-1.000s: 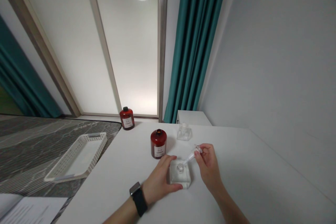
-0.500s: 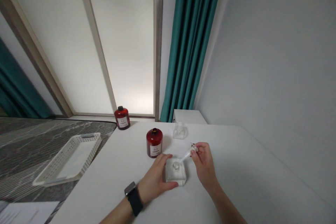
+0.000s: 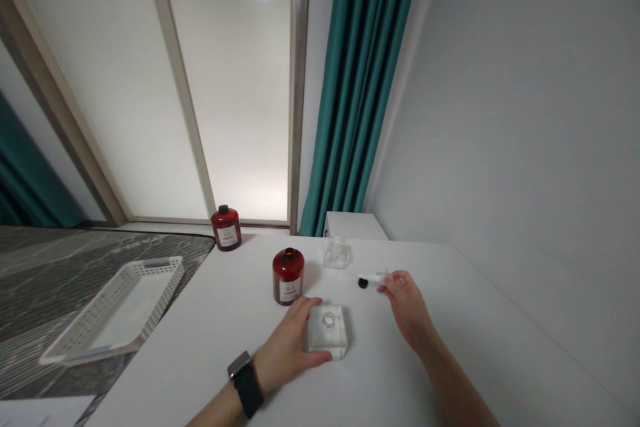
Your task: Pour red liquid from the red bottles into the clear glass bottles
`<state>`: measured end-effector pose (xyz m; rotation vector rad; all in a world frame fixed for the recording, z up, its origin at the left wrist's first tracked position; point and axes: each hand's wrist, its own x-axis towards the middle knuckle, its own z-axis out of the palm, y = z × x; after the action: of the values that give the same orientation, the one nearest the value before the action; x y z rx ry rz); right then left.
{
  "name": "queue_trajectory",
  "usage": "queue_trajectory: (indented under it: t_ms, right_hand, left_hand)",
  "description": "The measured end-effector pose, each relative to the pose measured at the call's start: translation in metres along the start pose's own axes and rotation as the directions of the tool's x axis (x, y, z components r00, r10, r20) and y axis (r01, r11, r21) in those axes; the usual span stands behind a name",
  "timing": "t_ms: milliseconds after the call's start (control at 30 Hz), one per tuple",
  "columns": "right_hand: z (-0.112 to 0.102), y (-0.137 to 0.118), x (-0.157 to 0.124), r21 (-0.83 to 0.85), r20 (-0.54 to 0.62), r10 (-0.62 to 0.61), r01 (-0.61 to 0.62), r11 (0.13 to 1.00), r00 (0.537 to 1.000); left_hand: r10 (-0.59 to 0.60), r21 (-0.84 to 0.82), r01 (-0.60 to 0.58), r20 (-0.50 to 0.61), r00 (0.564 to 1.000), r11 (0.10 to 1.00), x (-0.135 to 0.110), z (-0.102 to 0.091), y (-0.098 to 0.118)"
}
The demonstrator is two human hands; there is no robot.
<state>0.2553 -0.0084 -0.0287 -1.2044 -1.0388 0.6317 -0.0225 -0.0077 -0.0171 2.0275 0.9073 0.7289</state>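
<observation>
Left hand [image 3: 287, 340]: on the desk [image 3: 440, 347], curved around the left side of the square clear glass bottle [image 3: 327, 340]; black-strapped smartwatch [image 3: 244, 381] on the wrist.
Left fingers [image 3: 306, 305]: spread apart, clamped on the bottle, with the thumb along its near edge.
Square clear glass bottle: upright on the desk, directly in front of the person, round neck opening on top, no cap visible.
Right hand [image 3: 407, 310]: raised just above the desk, to the right of the bottle and well clear of it.
Right fingers [image 3: 391, 287]: loosely together, ends beside the dropper; cannot tell whether they grip it.
Glass dropper [image 3: 373, 278]: nearly level, black end pointing left, clear end at the right fingertips.
Near amber bottle [image 3: 289, 279]: upright, white label, beyond the left hand.
Far amber bottle [image 3: 226, 228]: upright, black cap, at the far left corner of the desk.
Small clear glass bottle [image 3: 337, 255]: upright, near the far edge of the desk.
White plastic basket tray [image 3: 113, 312]: on the grey marble surface [image 3: 45, 267], left of the desk.
White cabinet [image 3: 353, 225]: beyond the desk, beside the teal curtain [image 3: 357, 93].
</observation>
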Motion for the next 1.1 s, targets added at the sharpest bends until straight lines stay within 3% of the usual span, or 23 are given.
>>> queue_trajectory:
  t_ms: [233, 533, 1100]
  right_hand:
    - [-0.017, 0.031, 0.003, -0.184, 0.087, -0.018, 0.034, 0.982, 0.996]
    - [-0.026, 0.034, -0.004, -0.491, 0.165, -0.145, 0.209, 0.846, 0.976]
    - [-0.022, 0.043, -0.006, -0.639, 0.308, -0.183, 0.346, 0.687, 0.934]
  left_hand:
    - [0.009, 0.003, -0.009, -0.007, 1.0, 1.0, 0.001, 0.002, -0.005]
    - [0.011, 0.016, -0.011, -0.009, 1.0, 1.0, 0.001, 0.002, -0.01]
    - [0.012, 0.021, -0.012, -0.02, 1.0, 1.0, 0.0, 0.0, -0.002]
